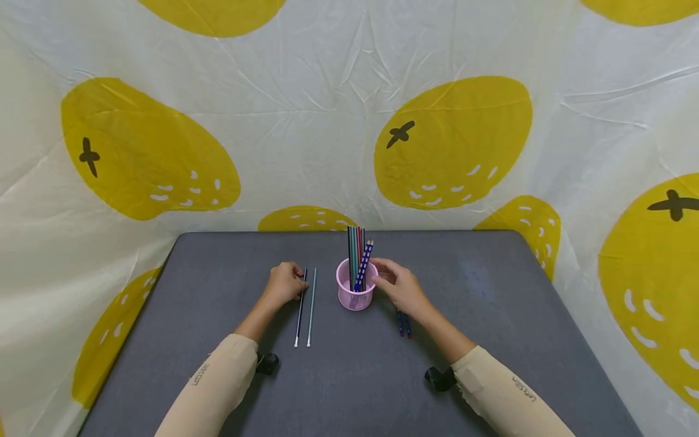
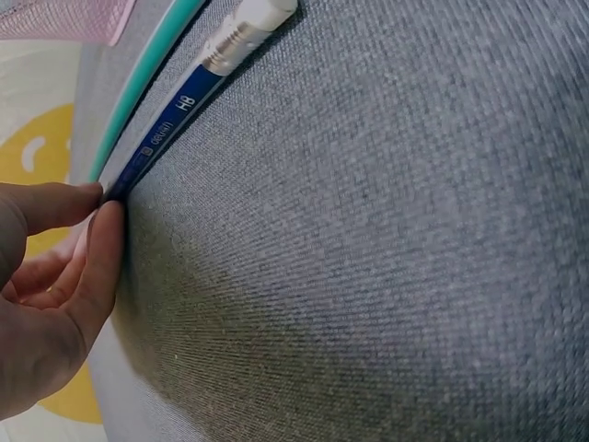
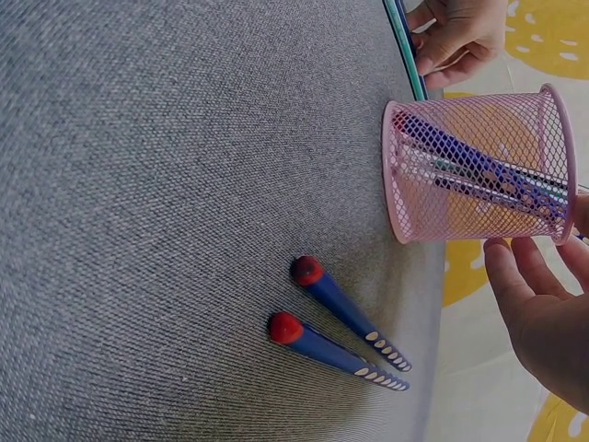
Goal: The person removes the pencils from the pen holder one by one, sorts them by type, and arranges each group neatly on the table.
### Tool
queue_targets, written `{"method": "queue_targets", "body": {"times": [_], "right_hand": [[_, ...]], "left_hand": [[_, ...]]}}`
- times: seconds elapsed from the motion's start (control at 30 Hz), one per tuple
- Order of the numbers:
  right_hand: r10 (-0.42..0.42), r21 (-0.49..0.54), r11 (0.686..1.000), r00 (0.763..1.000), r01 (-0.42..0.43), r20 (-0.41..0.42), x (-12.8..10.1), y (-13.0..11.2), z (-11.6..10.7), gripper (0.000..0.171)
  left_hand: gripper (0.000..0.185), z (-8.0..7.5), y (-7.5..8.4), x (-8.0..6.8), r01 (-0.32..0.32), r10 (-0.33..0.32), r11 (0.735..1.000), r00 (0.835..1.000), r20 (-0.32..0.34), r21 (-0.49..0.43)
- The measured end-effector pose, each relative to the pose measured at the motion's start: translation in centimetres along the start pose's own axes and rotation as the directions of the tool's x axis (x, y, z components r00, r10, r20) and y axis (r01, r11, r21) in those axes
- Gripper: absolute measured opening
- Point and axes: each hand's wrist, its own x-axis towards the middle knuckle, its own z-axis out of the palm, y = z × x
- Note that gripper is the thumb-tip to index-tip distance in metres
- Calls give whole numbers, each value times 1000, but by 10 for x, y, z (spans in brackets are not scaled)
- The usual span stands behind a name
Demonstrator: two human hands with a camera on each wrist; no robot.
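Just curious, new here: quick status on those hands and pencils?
Left hand fingers pinch dark blue pencil tip. Right hand open beside pink mesh cup. Nothing in the way.

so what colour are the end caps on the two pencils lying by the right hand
Red, on blue pencils with white dots near the other end. The right wrist view shows it best.

- Bright, even, diffuse light fills the head view; no glare and no dark corners.
- Shadows are soft and faint, lying close under the forearms and beside the pink mesh cup (image 1: pixel 356 291) on the grey worktop (image 1: pixel 218 285).
- Wide-angle bending curves the backdrop (image 1: pixel 306 121) towards 9 and 3 o'clock.
- Left wrist view: worktop weave sharp at centre, the left hand (image 2: pixel 51 295) at 8 o'clock slightly soft.
- Right wrist view: crisp weave, with the right hand (image 3: pixel 543 322) at 4 o'clock mildly blurred.
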Motion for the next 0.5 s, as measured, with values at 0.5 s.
{"method": "queue_targets", "body": {"times": [0.5], "right_hand": [[-5, 23, 1000, 1000, 5, 1, -3, 2, 2, 41]], "left_hand": [[23, 5, 0, -1, 12, -12, 1000, 1000, -17, 0]]}}
